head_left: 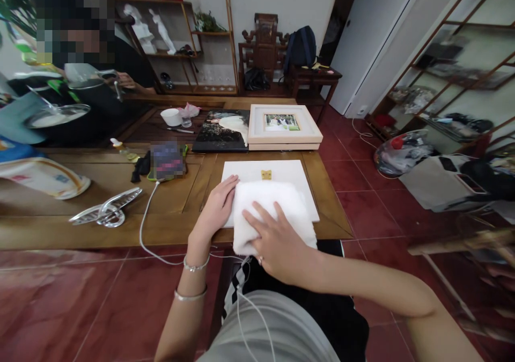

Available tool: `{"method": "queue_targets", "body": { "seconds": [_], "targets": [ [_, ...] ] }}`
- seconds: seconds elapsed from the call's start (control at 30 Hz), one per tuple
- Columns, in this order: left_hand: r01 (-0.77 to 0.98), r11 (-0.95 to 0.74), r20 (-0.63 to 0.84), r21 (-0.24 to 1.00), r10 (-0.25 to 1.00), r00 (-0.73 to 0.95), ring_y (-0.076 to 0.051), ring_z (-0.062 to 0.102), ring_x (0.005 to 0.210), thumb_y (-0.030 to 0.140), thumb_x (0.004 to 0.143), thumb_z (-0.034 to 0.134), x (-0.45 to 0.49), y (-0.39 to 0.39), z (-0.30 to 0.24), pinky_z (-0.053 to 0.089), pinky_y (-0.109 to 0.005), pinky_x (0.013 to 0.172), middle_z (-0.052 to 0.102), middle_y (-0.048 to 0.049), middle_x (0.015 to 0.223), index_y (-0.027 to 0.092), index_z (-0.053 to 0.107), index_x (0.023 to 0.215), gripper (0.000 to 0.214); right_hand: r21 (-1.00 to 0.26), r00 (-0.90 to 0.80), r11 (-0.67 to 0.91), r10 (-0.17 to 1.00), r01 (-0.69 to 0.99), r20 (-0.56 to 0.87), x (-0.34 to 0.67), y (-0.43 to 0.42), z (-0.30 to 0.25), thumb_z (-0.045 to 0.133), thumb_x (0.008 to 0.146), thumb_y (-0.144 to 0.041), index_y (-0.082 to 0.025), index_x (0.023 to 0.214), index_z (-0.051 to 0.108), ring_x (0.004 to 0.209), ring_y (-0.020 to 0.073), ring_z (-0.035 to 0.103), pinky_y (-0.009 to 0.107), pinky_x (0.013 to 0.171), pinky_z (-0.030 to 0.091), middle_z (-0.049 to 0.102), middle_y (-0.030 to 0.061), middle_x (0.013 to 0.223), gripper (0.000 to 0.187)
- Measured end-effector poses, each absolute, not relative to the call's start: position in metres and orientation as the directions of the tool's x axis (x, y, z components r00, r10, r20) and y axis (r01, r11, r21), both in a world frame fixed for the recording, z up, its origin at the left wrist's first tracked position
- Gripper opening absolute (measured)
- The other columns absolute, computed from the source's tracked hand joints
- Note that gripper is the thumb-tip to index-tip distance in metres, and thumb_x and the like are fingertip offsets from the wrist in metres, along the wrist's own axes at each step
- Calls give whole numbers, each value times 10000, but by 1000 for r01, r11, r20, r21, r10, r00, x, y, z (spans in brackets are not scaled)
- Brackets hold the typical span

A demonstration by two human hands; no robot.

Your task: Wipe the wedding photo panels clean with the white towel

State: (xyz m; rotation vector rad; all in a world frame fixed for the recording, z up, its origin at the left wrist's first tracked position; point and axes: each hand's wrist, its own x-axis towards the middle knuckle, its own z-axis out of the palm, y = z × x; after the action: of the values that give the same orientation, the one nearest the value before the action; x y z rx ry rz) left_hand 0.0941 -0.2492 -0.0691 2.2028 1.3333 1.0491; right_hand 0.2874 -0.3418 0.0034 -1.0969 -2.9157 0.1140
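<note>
A folded white towel [270,205] lies on a flat white box [281,172] with a small gold clasp [266,175], at the near edge of the wooden table [120,228]. My right hand [277,243] lies flat on the towel's near part, fingers spread and open. My left hand [218,206] rests beside the towel's left edge, fingers stretched out on the box and touching the towel's side. Two silver bangles circle my left wrist.
Behind the box stand a framed photo [283,126] and a dark photo print [223,131]. A phone [167,161] with a white cable, a silver ornament [107,212] and a white cup [171,116] are on the table. Another person sits at far left. Bags lie on the red floor to the right.
</note>
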Motion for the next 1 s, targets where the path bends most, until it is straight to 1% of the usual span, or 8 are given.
{"method": "queue_targets", "body": {
  "seconds": [0.17,0.3,0.43,0.57,0.67,0.77,0.87,1.0],
  "targets": [
    [596,-494,409,634,867,284,-236,488,1307,237,956,364,93,-249,-70,344,-467,1134,561,-134,1365,148,608,1230,378,-130,-755,748,656,651,-2,296,-337,8,526,861,-226,-157,1059,707,1419,352,238,672,1084,224,395,137,1498,277],
    [597,-489,406,636,870,281,-242,483,1310,249,955,372,93,-248,-72,344,-470,1131,558,-138,1368,143,606,1238,382,-140,-674,672,738,727,42,297,-299,-1,507,866,-185,-163,1146,668,1428,310,239,626,1121,197,402,111,1498,323],
    [598,-477,391,644,877,279,-249,479,1314,267,962,359,94,-250,-69,335,-456,1136,557,-141,1368,131,601,1247,398,-110,-591,599,801,793,94,290,-262,-10,509,877,-198,-171,1187,643,1418,339,251,666,1097,200,413,118,1490,339],
    [599,-461,385,655,885,260,-231,496,1298,245,970,319,95,-254,-62,355,-426,1123,548,-124,1382,139,535,1324,429,-69,-594,602,798,796,107,280,-245,-10,502,884,-197,-140,1189,638,1403,386,255,715,1054,216,409,161,1484,339],
    [575,-457,416,678,884,212,-214,468,1321,265,985,312,96,-259,-57,346,-412,1126,505,-120,1424,139,461,1391,451,-43,-670,674,738,737,76,274,-246,-7,518,880,-196,-121,1153,657,1410,392,235,711,1062,200,390,175,1492,316],
    [535,-475,462,699,870,169,-203,378,1385,324,1006,295,97,-263,-53,289,-407,1155,419,-111,1491,156,398,1439,475,-59,-794,795,606,604,41,273,-257,-1,540,866,-192,-132,1093,684,1413,374,240,687,1082,193,402,157,1489,276],
    [491,-509,497,707,851,168,-203,335,1408,370,1015,267,98,-265,-52,249,-407,1172,395,-109,1506,160,404,1438,492,-113,-880,879,472,464,55,277,-273,5,546,831,-139,-150,1055,691,1405,326,283,634,1107,212,472,129,1444,267],
    [515,-498,498,698,854,150,-209,395,1375,400,1015,255,98,-266,-52,294,-411,1153,447,-106,1473,166,448,1410,498,-202,-901,887,431,414,49,289,-299,14,546,813,-113,-155,1062,683,1400,280,314,577,1122,233,545,116,1382,287]
  ]
}}
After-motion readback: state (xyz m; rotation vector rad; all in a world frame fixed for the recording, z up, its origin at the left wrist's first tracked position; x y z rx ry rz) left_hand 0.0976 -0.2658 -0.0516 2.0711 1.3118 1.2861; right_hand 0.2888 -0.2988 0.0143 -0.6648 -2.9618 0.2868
